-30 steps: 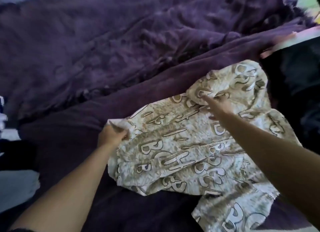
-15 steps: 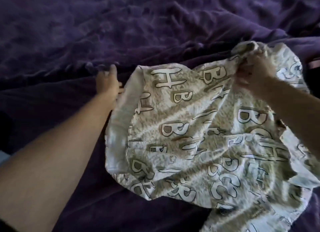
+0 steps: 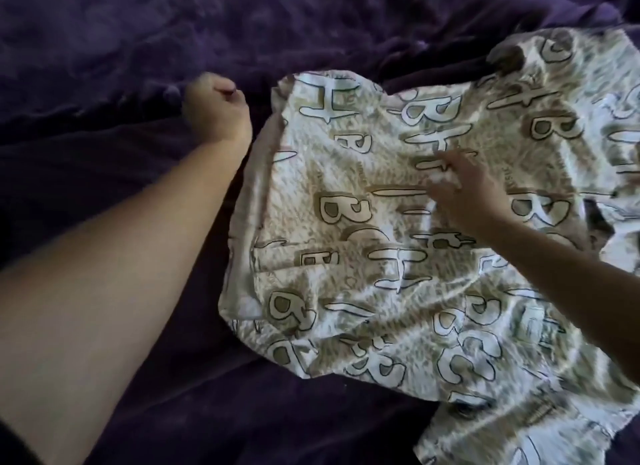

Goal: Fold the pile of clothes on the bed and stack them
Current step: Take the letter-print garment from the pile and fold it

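Head view. A cream and tan letter-printed garment (image 3: 346, 242) lay spread, still wrinkled, on a purple plush blanket (image 3: 138, 31) covering the bed; its right portion was bunched and ran out of frame. The left hand (image 3: 216, 109) rested on the blanket just beside the garment's upper left corner, apart from the cloth, fingers curled under with nothing visibly in them. The right hand (image 3: 465, 187) sat on the middle of the garment and, though blurred, appeared to pinch a small ridge of cloth between thumb and fingers. The step in hand was judged to be flattening before the first fold. It would be done well by anchoring the left edge, drawing creases outward toward the bunched right side, and squaring the hems before folding, since soft cloth creeps on a plush surface.
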### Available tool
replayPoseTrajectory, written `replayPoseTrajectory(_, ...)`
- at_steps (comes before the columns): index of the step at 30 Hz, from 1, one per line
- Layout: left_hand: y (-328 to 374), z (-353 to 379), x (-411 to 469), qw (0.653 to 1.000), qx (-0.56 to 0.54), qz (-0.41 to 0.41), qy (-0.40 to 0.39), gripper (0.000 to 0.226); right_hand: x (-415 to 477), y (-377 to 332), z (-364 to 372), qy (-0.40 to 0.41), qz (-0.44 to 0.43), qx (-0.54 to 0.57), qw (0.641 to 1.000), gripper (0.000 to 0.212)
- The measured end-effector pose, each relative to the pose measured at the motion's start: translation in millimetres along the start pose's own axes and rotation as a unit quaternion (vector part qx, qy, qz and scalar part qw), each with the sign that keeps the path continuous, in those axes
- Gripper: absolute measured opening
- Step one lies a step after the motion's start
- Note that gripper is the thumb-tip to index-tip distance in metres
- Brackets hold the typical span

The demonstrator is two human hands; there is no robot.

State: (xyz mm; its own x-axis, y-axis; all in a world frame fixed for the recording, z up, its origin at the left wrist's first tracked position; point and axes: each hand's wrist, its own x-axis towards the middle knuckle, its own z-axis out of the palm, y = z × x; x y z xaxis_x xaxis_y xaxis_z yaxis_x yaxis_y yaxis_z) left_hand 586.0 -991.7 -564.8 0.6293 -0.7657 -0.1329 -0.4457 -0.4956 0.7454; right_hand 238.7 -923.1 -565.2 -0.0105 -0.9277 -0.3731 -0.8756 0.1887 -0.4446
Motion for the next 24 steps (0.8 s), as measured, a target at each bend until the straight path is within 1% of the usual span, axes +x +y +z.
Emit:
replayPoseTrajectory(2, -13.8, -25.9, -31.0, 0.996, 0.078, 0.049, -0.014, 0.024, -28.6, -11.7, 1.1, 0.037, -0.039, -0.013, 0.998, 0.045)
replayPoseTrajectory(4, -35.5, -50.6, -93.5, 0.989, 0.115, 0.071, -0.058, 0.039, -68.7, -22.2, 8.5, 0.06, -0.106, 0.012, 0.992, 0.035)
replayPoseTrajectory(5, -48.2, -62.5, -129.1, 0.987, 0.119, 0.055, -0.093, 0.044, -89.5, -24.0, 14.7, 0.057, -0.131, 0.025, 0.989, 0.031)
replayPoseTrajectory(7, -81.0, -82.7, -194.9, 0.973, 0.132, -0.021, -0.187, 0.047, -127.5, -19.6, 29.4, 0.038, -0.149, 0.033, 0.988, 0.027)
replayPoseTrajectory(8, -95.9, -91.8, -222.2, 0.959, 0.15, -0.054, -0.235, 0.056, -143.8, -13.6, 37.1, 0.024, -0.146, 0.027, 0.989, 0.029)
replayPoseTrajectory(9, -108.6, -100.1, -244.8, 0.945, 0.168, -0.067, -0.272, 0.066, -159.8, -6.0, 44.2, 0.006, -0.138, 0.014, 0.99, 0.032)
replayPoseTrajectory(10, -120.5, -107.4, -262.6, 0.937, 0.177, -0.065, -0.295, 0.067, -175.0, 2.2, 50.2, -0.016, -0.13, -0.003, 0.991, 0.037)
replayPoseTrajectory(12, -127.5, -119.7, -284.7, 0.941, 0.167, -0.023, -0.295, 0.048, -206.1, 17.2, 58.2, -0.055, -0.132, -0.045, 0.989, 0.048)
replayPoseTrajectory(14, -126.2, -136.4, -296.3, 0.951, 0.147, 0.023, -0.272, 0.055, -238.3, 28.6, 60.3, -0.076, -0.148, -0.089, 0.982, 0.056)
replayPoseTrajectory(15, -123.0, -146.1, -299.0, 0.958, 0.129, 0.031, -0.255, 0.056, -253.8, 33.0, 59.2, -0.077, -0.152, -0.103, 0.98, 0.06)
replayPoseTrajectory(18, -123.7, -172.4, -303.0, 0.973, 0.099, 0.053, -0.202, 0.045, -290.9, 49.7, 53.9, -0.081, -0.126, -0.142, 0.979, 0.07)
replayPoseTrajectory(20, -135.7, -184.6, -305.1, 0.978, 0.129, 0.036, -0.161, 0.046, -305.3, 65.4, 49.2, -0.089, -0.073, -0.19, 0.975, 0.074)
replayPoseTrajectory(21, -143.4, -187.7, -307.4, 0.974, 0.161, 0.018, -0.158, 0.048, -310.9, 75.2, 46.6, -0.095, -0.041, -0.208, 0.973, 0.073)
replayPoseTrajectory(22, -150.2, -188.3, -310.2, 0.967, 0.198, -0.007, -0.161, 0.045, -315.3, 86.4, 44.1, -0.113, -0.007, -0.21, 0.971, 0.071)
replayPoseTrajectory(24, -152.2, -185.4, -316.5, 0.952, 0.273, -0.048, -0.131, 0.024, -322.0, 107.9, 43.1, -0.139, 0.04, -0.186, 0.972, 0.061)
